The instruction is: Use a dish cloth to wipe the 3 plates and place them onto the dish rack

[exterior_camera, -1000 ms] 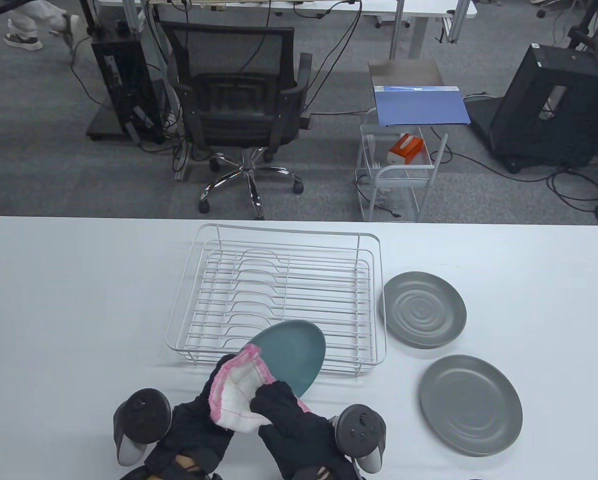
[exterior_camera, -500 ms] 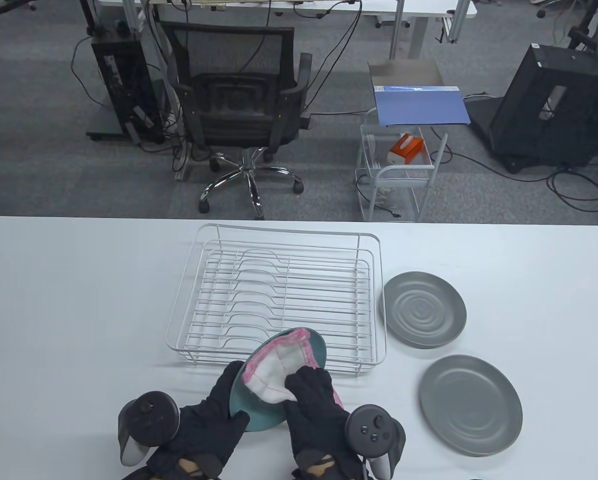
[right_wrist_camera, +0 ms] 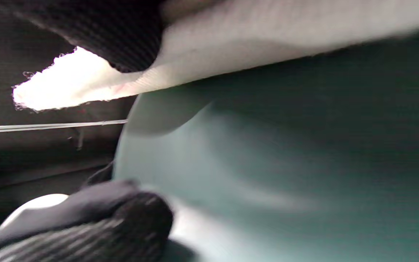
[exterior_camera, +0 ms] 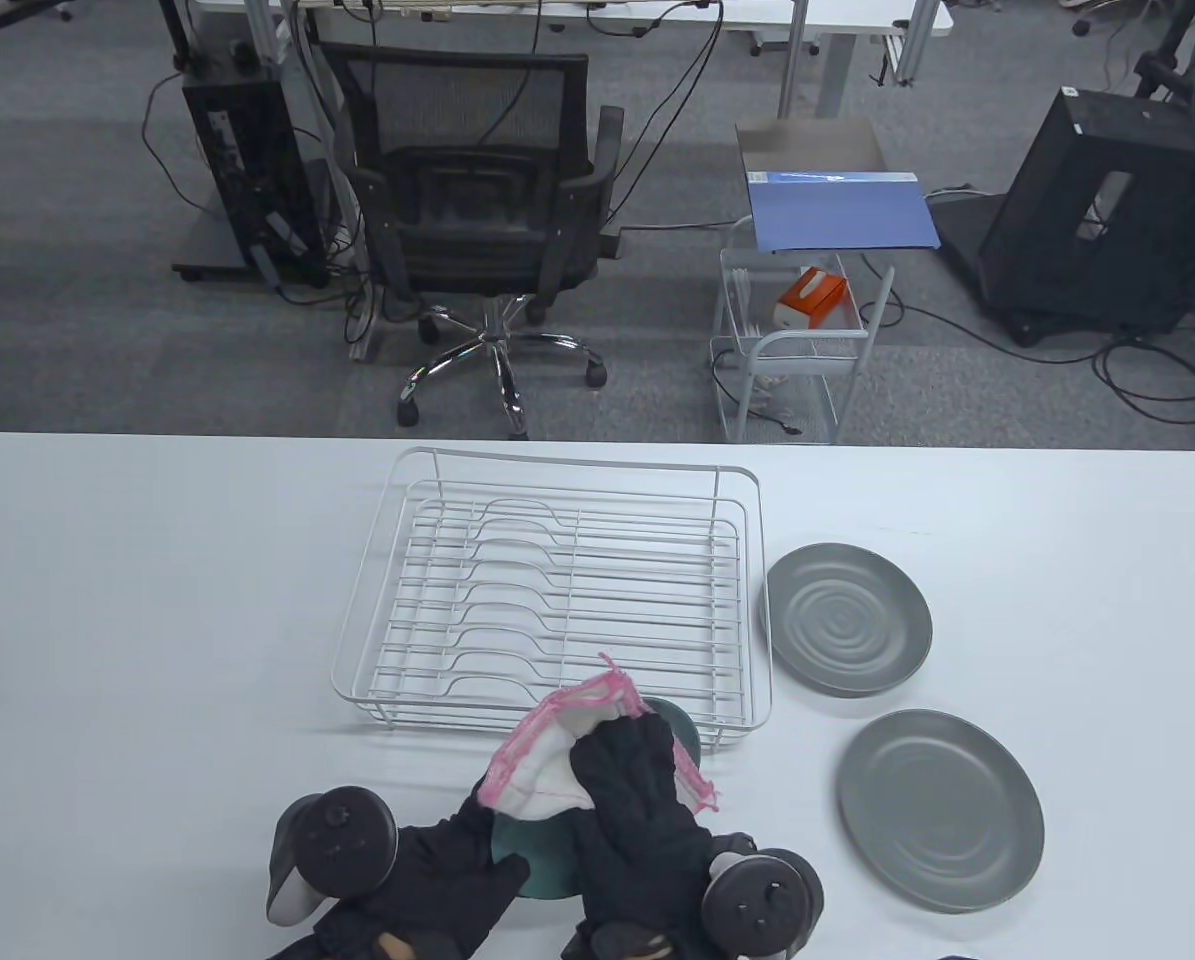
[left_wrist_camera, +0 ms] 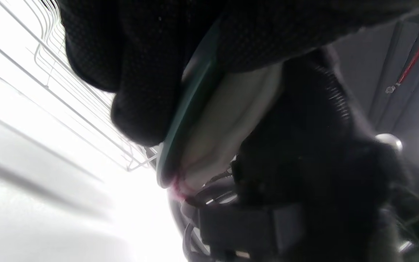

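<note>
A teal plate (exterior_camera: 525,872) is held tilted just in front of the dish rack (exterior_camera: 557,590), mostly hidden by the cloth and my right hand. My left hand (exterior_camera: 467,850) grips its near left rim. My right hand (exterior_camera: 637,770) holds the white, pink-edged dish cloth (exterior_camera: 542,750) against the plate's face. The left wrist view shows the teal plate (left_wrist_camera: 191,102) edge-on, with the cloth (left_wrist_camera: 224,120) lying on it. In the right wrist view the cloth (right_wrist_camera: 249,43) covers the top of the plate (right_wrist_camera: 286,163). Two grey plates (exterior_camera: 847,620) (exterior_camera: 940,810) lie flat to the right of the rack.
The white wire rack holds nothing and stands mid-table. Beyond the table's far edge are a black office chair (exterior_camera: 477,200) and a small wire cart (exterior_camera: 797,340). Bare white tabletop (exterior_camera: 137,620) stretches to the left.
The cloth and my right hand have swept from the plate's near left edge up across its face. Plate and both hands have shifted right and toward the table's front.
</note>
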A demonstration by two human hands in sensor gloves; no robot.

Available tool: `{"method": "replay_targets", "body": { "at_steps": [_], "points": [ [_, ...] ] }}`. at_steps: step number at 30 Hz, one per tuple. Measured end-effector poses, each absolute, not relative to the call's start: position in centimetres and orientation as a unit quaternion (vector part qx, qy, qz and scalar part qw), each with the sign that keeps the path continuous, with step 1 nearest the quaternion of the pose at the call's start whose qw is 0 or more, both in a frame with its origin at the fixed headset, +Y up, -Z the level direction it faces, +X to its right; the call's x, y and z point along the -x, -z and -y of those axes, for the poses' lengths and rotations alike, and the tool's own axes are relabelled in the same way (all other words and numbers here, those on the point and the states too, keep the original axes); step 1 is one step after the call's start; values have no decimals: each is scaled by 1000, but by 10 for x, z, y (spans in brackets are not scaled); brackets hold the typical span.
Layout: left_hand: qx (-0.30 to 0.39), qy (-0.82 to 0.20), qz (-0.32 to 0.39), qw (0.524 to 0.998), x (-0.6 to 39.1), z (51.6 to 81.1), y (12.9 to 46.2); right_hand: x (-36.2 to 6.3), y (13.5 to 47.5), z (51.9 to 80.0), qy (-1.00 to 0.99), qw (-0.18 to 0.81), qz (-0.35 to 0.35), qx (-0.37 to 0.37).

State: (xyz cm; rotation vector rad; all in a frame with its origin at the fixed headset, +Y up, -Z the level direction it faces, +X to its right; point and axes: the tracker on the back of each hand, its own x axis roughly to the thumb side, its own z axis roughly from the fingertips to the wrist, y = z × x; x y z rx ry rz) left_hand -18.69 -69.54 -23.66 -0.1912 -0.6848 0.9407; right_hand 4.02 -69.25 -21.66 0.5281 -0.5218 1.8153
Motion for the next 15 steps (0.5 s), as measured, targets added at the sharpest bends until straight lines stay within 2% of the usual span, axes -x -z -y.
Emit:
{"method": "replay_targets", "body": {
  "at_steps": [4, 8, 11, 15],
  "points": [
    [72, -435, 306, 844, 190, 695, 238, -30, 212, 692, -773, 537, 210, -263],
    [53, -451, 288, 843, 195, 694, 238, -16, 213, 695, -765, 534, 158, -325],
    [42, -465, 277, 840, 200, 693, 240, -11, 213, 701, -757, 553, 106, -332],
    [23, -472, 271, 839, 207, 691, 241, -10, 215, 704, -754, 565, 86, -323]
  ]
}}
